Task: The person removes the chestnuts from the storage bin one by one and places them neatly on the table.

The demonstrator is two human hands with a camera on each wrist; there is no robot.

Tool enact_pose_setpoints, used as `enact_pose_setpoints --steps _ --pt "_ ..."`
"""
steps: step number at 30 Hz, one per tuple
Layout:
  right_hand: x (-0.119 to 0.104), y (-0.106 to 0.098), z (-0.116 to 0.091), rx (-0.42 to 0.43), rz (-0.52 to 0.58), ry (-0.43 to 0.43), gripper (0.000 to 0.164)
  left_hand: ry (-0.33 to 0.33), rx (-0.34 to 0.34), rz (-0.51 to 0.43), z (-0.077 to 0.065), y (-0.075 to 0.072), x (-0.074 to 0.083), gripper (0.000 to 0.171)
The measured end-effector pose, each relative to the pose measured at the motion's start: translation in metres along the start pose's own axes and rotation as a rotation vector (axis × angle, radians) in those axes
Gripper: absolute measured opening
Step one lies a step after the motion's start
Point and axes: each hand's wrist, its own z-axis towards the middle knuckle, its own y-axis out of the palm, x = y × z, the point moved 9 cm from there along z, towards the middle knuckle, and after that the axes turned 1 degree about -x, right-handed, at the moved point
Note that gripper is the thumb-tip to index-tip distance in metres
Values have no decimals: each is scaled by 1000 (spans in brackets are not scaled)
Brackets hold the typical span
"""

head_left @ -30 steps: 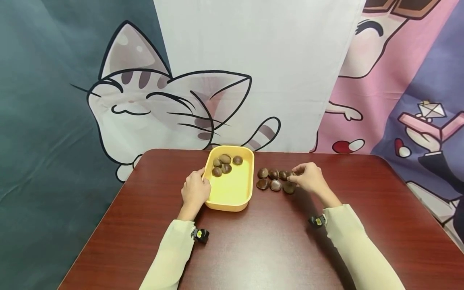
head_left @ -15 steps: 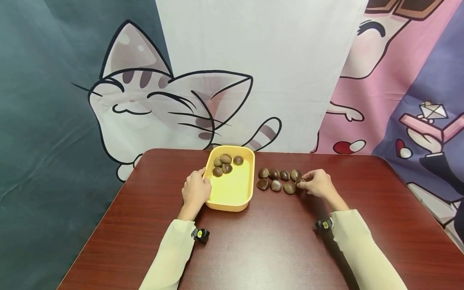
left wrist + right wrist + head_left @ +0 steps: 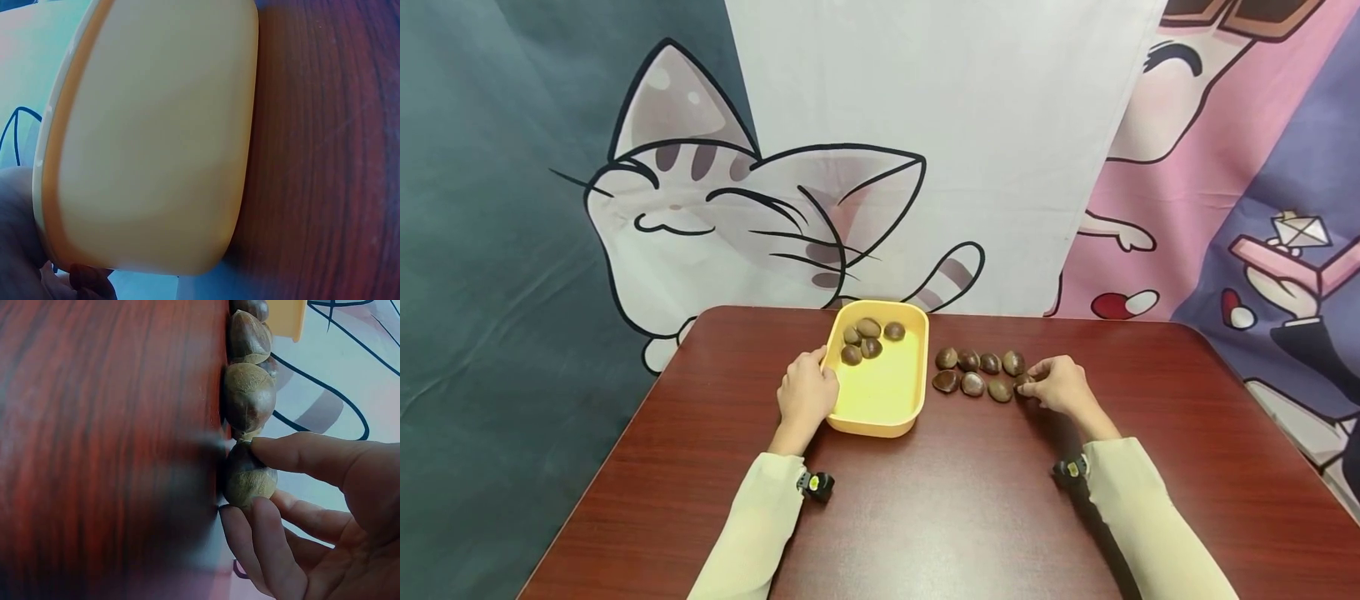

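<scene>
Lying in yellow tray (image 3: 880,392), five chestnuts (image 3: 871,347), left grip (image 3: 806,387) holding tray

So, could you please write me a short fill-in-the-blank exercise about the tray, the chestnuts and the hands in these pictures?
1. The left hand holds the edge of a tray whose colour is ____.
2. Lying inside that tray are exactly ____ chestnuts.
3. The hand that pinches a single chestnut is the person's ____ one.
4. Beside the tray, further chestnuts lie on the table in ____ rows.

Missing words: yellow; five; right; two.
</scene>
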Motion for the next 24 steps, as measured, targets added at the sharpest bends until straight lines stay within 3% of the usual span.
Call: enact_pose_setpoints --steps 7,14,17,24 --pt "-2 1 1 -6 -29 -22 28 0 6 4 1 0 0 43" --pt "-16 -8 -3 36 -145 -7 37 2 6 3 0 -1 2 42" --pt "-36 -10 -3 70 -133 -38 37 3 6 2 0 -2 2 43" --pt "-105 6 3 114 -57 -216 36 4 9 1 0 0 1 43"
